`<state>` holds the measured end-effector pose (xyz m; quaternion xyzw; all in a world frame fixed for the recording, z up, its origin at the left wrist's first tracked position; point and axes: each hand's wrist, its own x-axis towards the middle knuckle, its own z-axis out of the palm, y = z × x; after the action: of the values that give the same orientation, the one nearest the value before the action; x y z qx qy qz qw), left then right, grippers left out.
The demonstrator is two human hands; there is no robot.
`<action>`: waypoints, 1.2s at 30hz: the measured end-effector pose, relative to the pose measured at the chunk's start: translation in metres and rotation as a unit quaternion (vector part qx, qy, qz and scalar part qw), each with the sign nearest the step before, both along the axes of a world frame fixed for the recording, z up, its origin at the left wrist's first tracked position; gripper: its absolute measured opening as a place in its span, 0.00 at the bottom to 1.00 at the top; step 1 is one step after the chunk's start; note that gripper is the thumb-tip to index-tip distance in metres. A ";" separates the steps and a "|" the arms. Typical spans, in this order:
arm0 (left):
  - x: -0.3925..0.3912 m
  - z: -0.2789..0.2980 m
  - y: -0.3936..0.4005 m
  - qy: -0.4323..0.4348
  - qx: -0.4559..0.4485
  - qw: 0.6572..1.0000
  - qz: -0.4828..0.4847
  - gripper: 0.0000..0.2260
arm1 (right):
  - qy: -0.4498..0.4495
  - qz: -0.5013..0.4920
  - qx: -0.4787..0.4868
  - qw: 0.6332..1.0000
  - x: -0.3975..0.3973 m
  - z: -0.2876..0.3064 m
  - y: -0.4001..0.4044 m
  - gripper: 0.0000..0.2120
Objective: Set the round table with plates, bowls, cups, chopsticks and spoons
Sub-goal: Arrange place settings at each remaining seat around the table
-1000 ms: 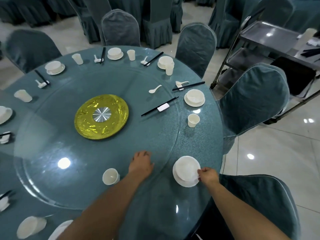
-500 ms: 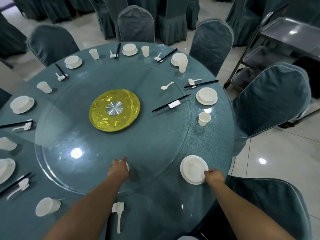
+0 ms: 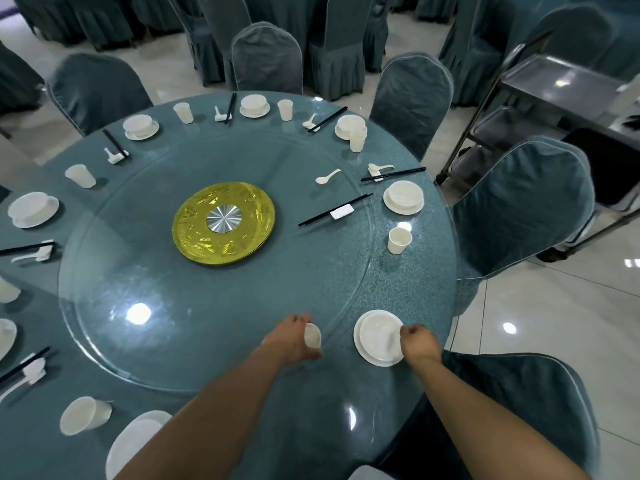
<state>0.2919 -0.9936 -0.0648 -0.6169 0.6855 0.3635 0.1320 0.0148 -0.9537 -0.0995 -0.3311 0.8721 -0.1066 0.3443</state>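
My left hand [image 3: 291, 337] grips a small white cup [image 3: 312, 335], tilted with its mouth to the right, just above the near edge of the glass turntable [image 3: 214, 299]. My right hand [image 3: 419, 341] holds the right rim of a white bowl sitting on a plate [image 3: 377, 337] at the near right of the round teal table [image 3: 408, 282]. On the turntable's far right lie a pair of black chopsticks with a white rest [image 3: 335, 210] and a loose white spoon [image 3: 327, 177]. Place settings of plate, bowl, cup, chopsticks and spoon ring the table.
A gold disc with a metal hub [image 3: 223, 222] marks the turntable's centre. Covered teal chairs [image 3: 519, 206] surround the table, one right under my right arm. A metal cart [image 3: 554, 91] stands at the far right. A cup lying on its side [image 3: 85, 415] is at the near left.
My left hand closed on the small cup and carried it right, toward the near-right plate. My right hand stayed on the bowl's rim. The view shifted so more of the table's left shows.
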 end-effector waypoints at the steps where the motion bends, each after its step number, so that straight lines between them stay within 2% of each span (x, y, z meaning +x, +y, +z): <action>1: -0.006 -0.002 0.003 0.002 0.004 1.000 -0.017 0.33 | 0.002 0.004 -0.001 1.000 0.002 0.001 0.000 0.16; 7: -0.031 -0.022 0.024 0.000 0.020 0.996 -0.082 0.36 | -0.004 0.017 -0.020 1.000 0.007 0.002 0.011 0.14; 15: -0.050 -0.047 0.037 -0.007 0.013 0.997 -0.072 0.35 | -0.012 -0.007 -0.010 1.000 0.000 0.000 0.025 0.12; 21: -0.053 -0.053 0.034 -0.012 0.016 0.998 -0.067 0.42 | -0.011 -0.018 -0.010 1.000 -0.004 -0.003 0.028 0.14; 25: -0.049 -0.050 0.016 -0.003 -0.095 0.995 0.014 0.26 | -0.020 -0.020 -0.017 0.999 -0.003 -0.002 0.024 0.12; 26: -0.046 -0.048 0.009 -0.012 -0.100 0.995 0.025 0.23 | -0.019 -0.020 -0.018 0.999 -0.004 -0.001 0.021 0.12; 28: -0.038 -0.048 -0.005 -0.040 -0.051 0.998 0.017 0.22 | -0.018 -0.013 -0.019 1.000 -0.006 0.002 0.015 0.12; 31: -0.017 -0.055 -0.010 -0.091 0.031 0.994 -0.044 0.25 | -0.024 0.004 -0.018 1.000 -0.006 0.006 0.006 0.14; 36: 0.002 -0.060 0.007 -0.123 0.021 0.990 -0.072 0.29 | -0.027 0.023 -0.012 0.999 -0.009 0.009 -0.008 0.13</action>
<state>0.2944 -0.9868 -0.1252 -0.6027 0.6993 0.2886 0.2537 0.0061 -0.9617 -0.0901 -0.3524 0.8531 -0.1181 0.3663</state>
